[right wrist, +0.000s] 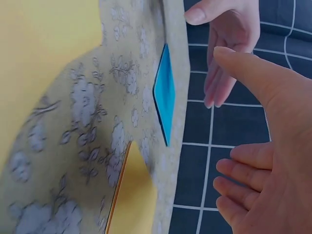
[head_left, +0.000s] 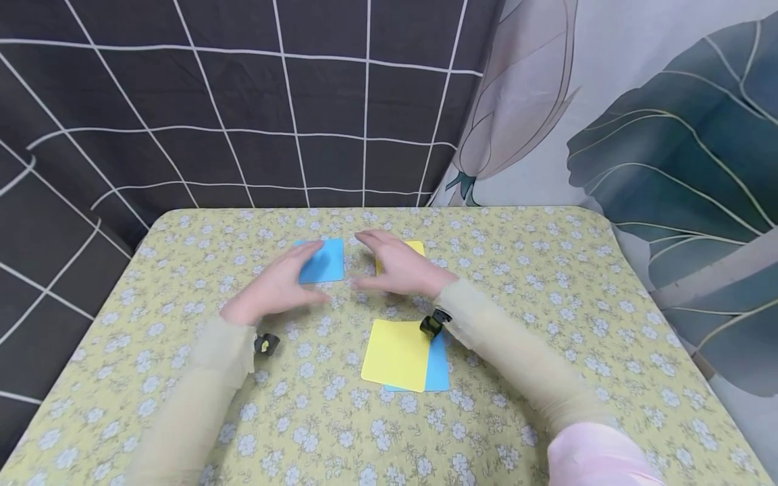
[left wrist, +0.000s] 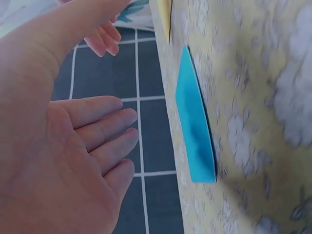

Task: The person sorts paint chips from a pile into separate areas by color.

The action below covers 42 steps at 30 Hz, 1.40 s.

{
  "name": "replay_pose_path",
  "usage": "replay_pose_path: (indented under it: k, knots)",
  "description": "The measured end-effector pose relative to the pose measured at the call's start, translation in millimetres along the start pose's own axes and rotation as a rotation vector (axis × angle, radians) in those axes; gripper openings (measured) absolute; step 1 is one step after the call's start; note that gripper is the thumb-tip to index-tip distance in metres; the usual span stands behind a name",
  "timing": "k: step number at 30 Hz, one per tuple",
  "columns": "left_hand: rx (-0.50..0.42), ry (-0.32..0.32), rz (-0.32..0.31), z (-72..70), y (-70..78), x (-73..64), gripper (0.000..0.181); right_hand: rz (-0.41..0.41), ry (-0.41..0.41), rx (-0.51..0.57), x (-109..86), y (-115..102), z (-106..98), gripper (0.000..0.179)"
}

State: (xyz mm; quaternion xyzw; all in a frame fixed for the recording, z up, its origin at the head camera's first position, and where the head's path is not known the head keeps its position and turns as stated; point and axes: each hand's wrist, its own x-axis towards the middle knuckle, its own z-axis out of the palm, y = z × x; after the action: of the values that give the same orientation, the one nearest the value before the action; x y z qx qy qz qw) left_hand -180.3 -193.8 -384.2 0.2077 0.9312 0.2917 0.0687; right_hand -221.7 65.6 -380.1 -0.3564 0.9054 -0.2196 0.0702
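Front yellow card (head_left: 396,354): flat on the flowered worktop (head_left: 334,439);
Front blue card (head_left: 437,368): partly under the front yellow card, showing past its right and near edges;
Far blue card (head_left: 327,263): flat, beyond and left of the front yellow card;
Far yellow card (head_left: 417,248): beyond the front yellow card, partly hidden by the right hand;
Left hand (head_left: 276,283): beyond and left of the front yellow card, above the far blue card; fingers (left wrist: 107,126) straight, thumb wide of them, holding nothing;
Right hand (head_left: 401,266): beyond the front yellow card, above the far yellow card; fingers straight, thumb wide, holding nothing;
Done, as judged: one pair overlaps, yellow over blue; the far cards look set down, well apart from the front pair;
Left, as judged: the far two are not overlapped; whether they need handling, I cannot tell
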Motion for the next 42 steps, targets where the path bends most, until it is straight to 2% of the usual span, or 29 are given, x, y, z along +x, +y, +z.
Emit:
replay_pose_path:
  k: [6,11,18,26,31,37,42]
  knots:
    - [-0.004,-0.028,0.028,14.3,16.2,-8.3,0.103,-0.001,0.013,0.005,-32.3,5.3,-2.7,0.096]
    - [0.010,-0.049,0.086,30.2,30.5,-16.4,0.102,0.016,0.005,-0.016,-61.6,7.0,-1.3,0.098]
    - [0.051,-0.148,0.153,54.5,50.6,-33.7,0.110,0.013,-0.040,-0.075,-107.5,8.1,6.5,0.103]
    - [0.032,-0.202,0.238,74.1,68.2,-42.1,0.113,0.013,0.003,-0.057,-151.8,9.9,12.9,0.108]
    - [0.040,-0.226,0.258,81.0,71.3,-42.1,0.114,0.007,-0.007,-0.030,-161.1,5.6,20.3,0.111]
    - [0.001,-0.259,0.231,83.8,71.3,-42.3,0.108,0.017,-0.036,-0.013,-162.4,3.3,30.6,0.115]
    - [-0.012,-0.263,0.223,83.6,71.9,-42.2,0.106,0.026,-0.033,-0.013,-163.2,3.2,35.6,0.114]
